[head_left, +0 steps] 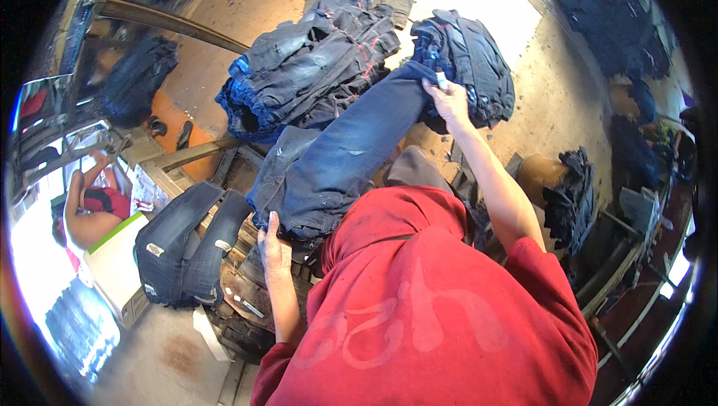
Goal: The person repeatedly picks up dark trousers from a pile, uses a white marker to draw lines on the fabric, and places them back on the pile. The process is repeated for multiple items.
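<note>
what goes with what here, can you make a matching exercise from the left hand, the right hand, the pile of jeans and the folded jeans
1 left hand
2 right hand
3 pile of jeans
4 folded jeans

a draped over an edge at lower left
b gripping the far end of the stretched jeans
c heaped on the table beyond
d at the near end of the stretched jeans

Pairs: 1-d, 2-b, 3-c, 4-a

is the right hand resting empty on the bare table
No: the right hand is closed on the far end of the blue jeans, with a small white object pinched in its fingers, beside a pile of dark jeans.
</note>
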Tool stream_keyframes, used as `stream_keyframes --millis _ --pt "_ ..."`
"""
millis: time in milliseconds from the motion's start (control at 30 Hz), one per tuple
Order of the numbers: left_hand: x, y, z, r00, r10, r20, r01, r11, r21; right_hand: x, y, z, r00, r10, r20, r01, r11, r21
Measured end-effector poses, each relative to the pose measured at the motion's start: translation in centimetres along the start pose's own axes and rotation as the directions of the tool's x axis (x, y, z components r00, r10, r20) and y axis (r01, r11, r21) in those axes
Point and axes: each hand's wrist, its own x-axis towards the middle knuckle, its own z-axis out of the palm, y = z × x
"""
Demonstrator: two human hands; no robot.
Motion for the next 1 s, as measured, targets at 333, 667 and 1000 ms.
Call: stream_keyframes --millis 333,667,1000 --pt "7.8 -6.0 29.2 0.825 0.107 0.554 -0.102 0.994 -0.041 24.0 -9.3 -24.2 0.905 0.022 -0.426 0.134 0.934 0.332" --pt "18.6 3.2 38.3 0.739 0.34 0.581 -0.331 0.935 -0.127 28.4 -14.2 -31.5 0.973 -0.226 0.052 0.192 0.909 0.369" --pt "21.3 11.3 -0.7 0.837 0.425 -0.344 -0.133 0.769 0.626 19.7 10.6 -24.0 0.903 0.026 0.429 0.42 0.162 -0.893"
